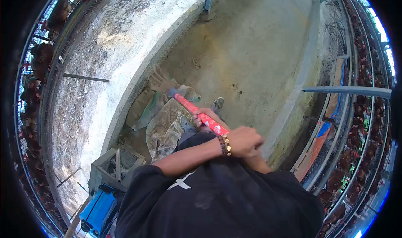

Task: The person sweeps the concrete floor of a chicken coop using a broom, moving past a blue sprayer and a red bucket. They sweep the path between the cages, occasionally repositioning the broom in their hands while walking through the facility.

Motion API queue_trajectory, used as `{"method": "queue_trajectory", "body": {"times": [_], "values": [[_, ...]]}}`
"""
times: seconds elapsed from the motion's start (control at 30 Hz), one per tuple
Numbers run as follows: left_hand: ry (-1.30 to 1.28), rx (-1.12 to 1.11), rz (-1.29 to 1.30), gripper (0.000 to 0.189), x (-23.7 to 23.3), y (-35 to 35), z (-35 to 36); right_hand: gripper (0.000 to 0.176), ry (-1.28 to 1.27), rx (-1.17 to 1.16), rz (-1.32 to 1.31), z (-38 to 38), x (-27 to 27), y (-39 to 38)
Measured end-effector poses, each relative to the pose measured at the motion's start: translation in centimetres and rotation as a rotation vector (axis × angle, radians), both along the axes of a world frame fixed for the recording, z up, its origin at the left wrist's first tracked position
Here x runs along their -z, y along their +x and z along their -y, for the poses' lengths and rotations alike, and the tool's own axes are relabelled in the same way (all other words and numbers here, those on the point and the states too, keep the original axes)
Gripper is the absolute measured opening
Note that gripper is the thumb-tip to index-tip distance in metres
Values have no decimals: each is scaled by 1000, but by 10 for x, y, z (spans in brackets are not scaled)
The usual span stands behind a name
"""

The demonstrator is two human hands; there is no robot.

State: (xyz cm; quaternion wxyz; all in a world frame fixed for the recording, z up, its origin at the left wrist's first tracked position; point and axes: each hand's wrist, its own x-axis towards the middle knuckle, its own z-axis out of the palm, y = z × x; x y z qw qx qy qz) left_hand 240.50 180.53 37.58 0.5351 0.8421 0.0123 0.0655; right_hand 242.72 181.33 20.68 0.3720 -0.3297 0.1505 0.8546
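A broom with a red patterned handle (187, 103) slants across in front of me, its brown bristles (160, 81) down on the floor at the upper left. My right hand (208, 116) is wrapped round the middle of the handle. My left arm crosses over my right forearm, and a beaded bracelet (226, 145) is on its wrist. My left hand (246, 142) is closed at the upper end of the handle, which it hides. Beside my shoes, dirty sacks (165, 127) lie crumpled on the floor, close to the bristles.
A low concrete kerb (144, 66) curves along the left of the concrete aisle (255, 49). Caged hens (360, 129) line both sides. A metal bar (347, 90) juts in from the right. A grey crate (115, 167) and a blue container (98, 211) stand lower left.
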Motion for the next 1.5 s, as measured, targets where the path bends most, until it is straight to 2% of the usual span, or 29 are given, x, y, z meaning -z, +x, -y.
{"method": "queue_trajectory", "body": {"times": [0.03,0.07,0.1,0.17,0.23,0.27,0.3,0.37,0.4,0.47,0.5,0.53,0.6,0.63,0.7,0.77,0.8,0.9,0.97,1.0,1.1,1.17,1.2,1.27,1.3,1.33,1.37,1.43,1.5], "values": [[-19,-41,-42,27,17,8,-4,12,4,-49,27,-7,12,6],[-39,-80,-84,26,27,12,-16,12,13,8,49,-7,42,13],[-55,-123,-122,24,37,16,-28,12,3,54,208,-7,62,31],[-185,-263,87,19,66,17,-52,11,-9,138,521,-8,96,83],[-480,-438,-64,16,74,19,-81,11,-26,257,818,-12,119,125],[-610,-533,-147,15,83,21,-95,11,-41,318,973,-17,123,141],[-696,-629,-256,13,106,22,-107,11,-164,348,998,-25,116,154],[-1027,-693,-100,12,126,20,-132,11,-419,395,1043,-40,79,173],[-1023,-645,-81,12,111,31,-139,12,-379,425,1047,-44,71,180],[-1021,-558,-50,12,69,44,-149,15,-261,537,855,-53,60,188],[-895,-526,-139,14,37,57,-145,17,-201,586,754,-57,54,190],[-764,-495,-227,16,7,75,-139,18,-114,464,657,-62,39,191],[-195,-347,114,20,-24,107,-128,17,28,279,420,-72,21,187],[-135,-373,17,20,-39,120,-118,16,75,181,276,-81,19,185],[40,-365,-99,19,-19,144,-109,15,147,-12,13,-100,41,176],[49,-458,-87,17,19,156,-106,14,198,-55,-34,-111,73,167],[54,-499,-80,17,39,157,-109,13,213,-47,-20,-115,90,165],[95,-697,238,17,87,136,-136,12,162,221,245,-107,149,176],[-588,-1000,-89,10,86,119,-152,10,21,379,428,-111,184,190],[-619,-1042,-36,10,93,111,-167,10,-56,410,500,-114,180,196],[-742,-1116,80,10,117,91,-196,10,-338,219,702,-130,139,214],[-802,-1087,120,13,113,80,-219,11,-295,322,645,-139,112,215],[-909,-1010,114,14,87,80,-222,12,-282,377,613,-140,100,210],[-853,-823,125,14,33,84,-218,14,-33,318,360,-144,78,198],[-655,-729,181,15,13,91,-211,16,94,272,239,-146,71,197],[-448,-639,233,17,-4,99,-208,14,44,212,142,-141,66,194],[-91,-535,429,22,-16,106,-210,13,48,101,131,-150,73,185],[14,-393,91,21,-28,108,-204,13,76,-124,101,-167,93,167],[199,-330,-180,19,-18,113,-209,16,110,-209,-394,-196,104,155]]}}
